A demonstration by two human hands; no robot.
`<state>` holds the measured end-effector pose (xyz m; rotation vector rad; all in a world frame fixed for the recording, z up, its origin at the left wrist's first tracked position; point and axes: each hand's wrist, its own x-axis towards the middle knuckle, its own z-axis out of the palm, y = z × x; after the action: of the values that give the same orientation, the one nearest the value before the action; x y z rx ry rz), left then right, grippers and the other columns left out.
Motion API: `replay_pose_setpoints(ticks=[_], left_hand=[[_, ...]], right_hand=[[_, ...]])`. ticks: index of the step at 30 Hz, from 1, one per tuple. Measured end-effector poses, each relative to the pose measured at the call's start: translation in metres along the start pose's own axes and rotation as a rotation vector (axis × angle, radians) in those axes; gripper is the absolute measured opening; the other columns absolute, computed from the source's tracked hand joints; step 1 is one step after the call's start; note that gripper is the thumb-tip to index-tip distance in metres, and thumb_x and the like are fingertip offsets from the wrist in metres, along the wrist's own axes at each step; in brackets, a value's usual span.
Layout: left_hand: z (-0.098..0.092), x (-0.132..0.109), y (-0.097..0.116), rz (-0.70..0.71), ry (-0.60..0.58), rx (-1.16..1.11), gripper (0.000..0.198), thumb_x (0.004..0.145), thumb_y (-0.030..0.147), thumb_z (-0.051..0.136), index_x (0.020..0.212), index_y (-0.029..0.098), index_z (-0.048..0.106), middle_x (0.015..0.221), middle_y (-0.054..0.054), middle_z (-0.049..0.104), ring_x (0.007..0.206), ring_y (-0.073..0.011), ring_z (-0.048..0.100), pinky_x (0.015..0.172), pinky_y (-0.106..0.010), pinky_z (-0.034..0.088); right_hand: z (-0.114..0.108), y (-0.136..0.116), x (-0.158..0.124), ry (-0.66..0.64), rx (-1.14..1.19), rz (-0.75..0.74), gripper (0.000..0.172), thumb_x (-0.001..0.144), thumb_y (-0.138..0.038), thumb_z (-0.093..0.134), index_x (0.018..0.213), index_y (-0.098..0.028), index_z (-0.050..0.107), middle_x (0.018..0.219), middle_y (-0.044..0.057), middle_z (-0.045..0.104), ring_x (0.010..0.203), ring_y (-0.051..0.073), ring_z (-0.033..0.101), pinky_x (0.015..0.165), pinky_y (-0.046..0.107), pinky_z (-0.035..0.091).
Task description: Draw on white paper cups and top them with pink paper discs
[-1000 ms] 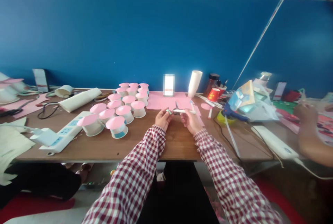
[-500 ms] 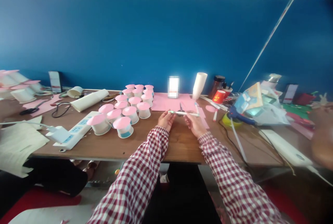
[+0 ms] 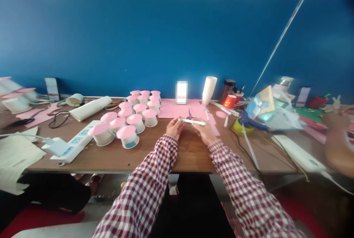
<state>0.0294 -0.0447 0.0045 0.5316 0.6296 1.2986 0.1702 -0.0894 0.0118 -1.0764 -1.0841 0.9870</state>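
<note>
A slim white pen with a greenish end lies level between my hands, over the near part of the table. My left hand pinches its greenish end with the fingertips. From the other side, my right hand has its fingers closed round the pen's body. Just beyond the hands, dark scissors lie by pink paper. Left of my hands stand several white paper cups, upside down, each topped with a pink paper disc.
A stack of white cups leans at the back, near a red cup. A power strip lies to the left. On the right are a plastic bag, cables and a white power strip. Another person's hand shows at far right.
The pen's right end has dipped and turned slightly toward me. My right hand has shifted a little left along it. The whole view has moved slightly.
</note>
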Motion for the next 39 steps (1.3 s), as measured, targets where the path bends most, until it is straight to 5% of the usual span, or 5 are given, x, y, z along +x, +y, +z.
replay_pose_setpoints(ticks=[13,32,39], left_hand=[[0.001,0.000,-0.003,-0.006,-0.006,0.044,0.013,0.073,0.011,0.071,0.083,0.010,0.063,0.071,-0.001,0.064,0.062,-0.0073,0.063,0.064,-0.020,0.053],[0.001,-0.004,0.010,-0.087,0.005,-0.050,0.008,0.082,0.018,0.063,0.086,0.011,0.066,0.067,-0.003,0.065,0.064,-0.0081,0.065,0.061,-0.016,0.053],[-0.001,0.000,0.011,-0.021,0.037,-0.061,0.008,0.082,0.017,0.063,0.087,0.013,0.067,0.074,-0.004,0.067,0.063,-0.0075,0.064,0.060,-0.016,0.053]], right_hand=[[0.006,0.003,-0.002,0.058,-0.017,-0.042,0.038,0.065,-0.043,0.074,0.091,-0.016,0.070,0.085,0.006,0.071,0.072,0.016,0.065,0.054,0.023,0.047],[0.010,0.003,0.001,-0.007,-0.116,-0.079,0.040,0.071,-0.047,0.068,0.097,-0.016,0.070,0.077,0.005,0.069,0.066,0.015,0.062,0.047,0.021,0.042],[0.006,0.005,0.000,0.063,-0.266,-0.171,0.040,0.080,-0.050,0.058,0.099,-0.015,0.065,0.076,0.005,0.068,0.061,0.015,0.060,0.050,0.024,0.043]])
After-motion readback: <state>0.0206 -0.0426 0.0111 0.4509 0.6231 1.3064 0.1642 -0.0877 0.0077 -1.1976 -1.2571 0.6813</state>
